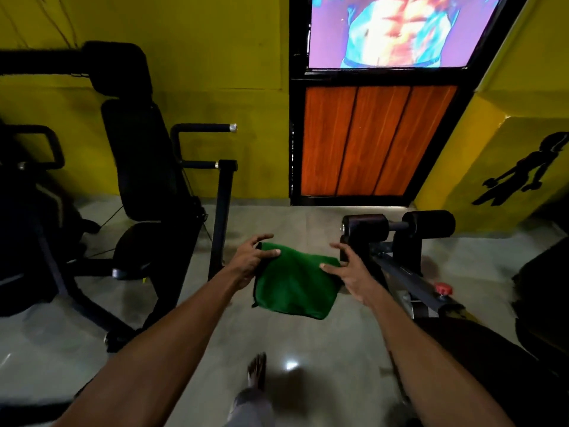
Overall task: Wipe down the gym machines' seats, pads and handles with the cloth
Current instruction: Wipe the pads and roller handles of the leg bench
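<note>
While you pinch the folded green fabric cloth [295, 288] mid-air by thumbs only, left hand [251, 261] and right hand [349, 274] apart at opposite edges, it may drop onto the glossy grey floor [295, 343].

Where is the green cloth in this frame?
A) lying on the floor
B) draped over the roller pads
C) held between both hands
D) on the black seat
C: the green cloth is up in the air, left hand and right hand gripping opposite edges.
</note>
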Motion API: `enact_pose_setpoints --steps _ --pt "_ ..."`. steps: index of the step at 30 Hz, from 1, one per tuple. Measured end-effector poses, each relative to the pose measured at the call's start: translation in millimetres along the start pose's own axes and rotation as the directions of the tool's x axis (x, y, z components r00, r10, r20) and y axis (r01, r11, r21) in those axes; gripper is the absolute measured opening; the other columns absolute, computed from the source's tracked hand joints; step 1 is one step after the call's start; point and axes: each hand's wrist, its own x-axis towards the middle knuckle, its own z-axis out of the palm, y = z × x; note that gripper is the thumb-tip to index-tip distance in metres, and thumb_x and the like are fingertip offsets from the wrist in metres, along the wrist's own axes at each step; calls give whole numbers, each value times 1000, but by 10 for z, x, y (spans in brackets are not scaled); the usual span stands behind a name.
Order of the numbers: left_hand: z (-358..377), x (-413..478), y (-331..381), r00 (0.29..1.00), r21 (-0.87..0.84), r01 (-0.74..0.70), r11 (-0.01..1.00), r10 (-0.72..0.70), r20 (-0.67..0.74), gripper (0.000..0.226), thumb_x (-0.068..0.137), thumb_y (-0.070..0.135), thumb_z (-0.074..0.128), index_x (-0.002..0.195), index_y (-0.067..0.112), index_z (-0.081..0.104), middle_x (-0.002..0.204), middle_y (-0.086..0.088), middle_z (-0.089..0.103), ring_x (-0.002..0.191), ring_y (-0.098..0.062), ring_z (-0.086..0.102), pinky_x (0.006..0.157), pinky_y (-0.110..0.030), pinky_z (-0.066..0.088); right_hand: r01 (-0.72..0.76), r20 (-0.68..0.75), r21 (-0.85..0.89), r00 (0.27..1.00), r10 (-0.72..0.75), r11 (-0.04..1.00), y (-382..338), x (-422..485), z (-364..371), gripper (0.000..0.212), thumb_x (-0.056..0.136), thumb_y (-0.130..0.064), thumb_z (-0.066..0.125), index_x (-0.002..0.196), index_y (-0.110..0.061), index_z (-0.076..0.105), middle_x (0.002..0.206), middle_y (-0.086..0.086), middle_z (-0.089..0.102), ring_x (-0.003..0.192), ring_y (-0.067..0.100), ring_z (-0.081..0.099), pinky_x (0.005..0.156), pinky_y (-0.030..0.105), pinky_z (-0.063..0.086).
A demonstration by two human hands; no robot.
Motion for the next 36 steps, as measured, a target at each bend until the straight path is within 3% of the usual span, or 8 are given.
enact_pose_setpoints --steps 6,13,17,21,25,28,30,36 --pt "-48 1164 354 976 45 34 998 -43 215 73 76 -18 69 133 26 56 118 -23 65 108 -38 66 82 -42 59 14 72 -333 997 10 943 -163 929 -89 63 73 0 88 129 -14 64 124 9 70 114 24 68 89 29 58" --pt "202 2300 705 959 458 -83 885 -54 278 41 83 -3 71 119 16 66 118 -11 66 104 -23 66 83 -27 58 -23 -294 -740 910 -292 672 -314 1687 -233 32 87 -23 81 114 -7 76 136 13 46 118 25 50 108 32 39" --pt "550 2782 776 917 695 -173 698 -143 372 48 77 4 78 122 12 62 115 -6 67 104 -19 63 88 -33 56 -111 -543 -557 799 -259 823 -425 1970 -330 27 93 -18 74 116 -3 72 136 14 44 122 31 51 100 25 36" --pt "1006 3276 763 910 801 -353 485 -21 413 9 85 22 72 90 16 69 94 -4 65 81 -17 62 57 -19 46 -93 -699 -445 658 -280 891 -462 2248 -554 33 94 -23 73 122 -8 66 138 13 43 123 31 50 100 27 38" --pt "1479 3747 680 862 789 -474 391 24 506 33 85 33 69 112 15 72 136 -3 48 120 -20 52 97 -32 48 -175 -897 -39 440 43 984 -407 2692 -900 68 86 -46 79 136 -8 53 146 15 44 129 33 49 102 38 44" --pt "1765 3946 529 806 762 -577 294 53 590 42 80 48 60 112 23 74 148 -4 41 133 -24 41 105 -37 42 -142 -527 613 659 536 777 -379 3038 -1038 70 84 -72 65 123 -15 62 121 13 64 112 31 62 93 50 55" --pt "1928 4060 425 773 749 -618 239 10 634 45 82 52 59 112 23 75 150 -1 39 132 -24 36 105 -38 40 -158 -276 777 785 555 610 -286 3286 -1084 62 94 -68 54 120 -13 66 119 19 67 109 34 63 97 56 53" --pt "2063 4478 230 879 774 -317 548 -137 457 36 91 46 59 114 20 71 112 0 69 100 -18 65 87 -35 53 -102 -661 582 518 543 807 451 3954 -1472 40 85 -16 66 124 -11 68 122 24 68 100 37 68 86 50 59"
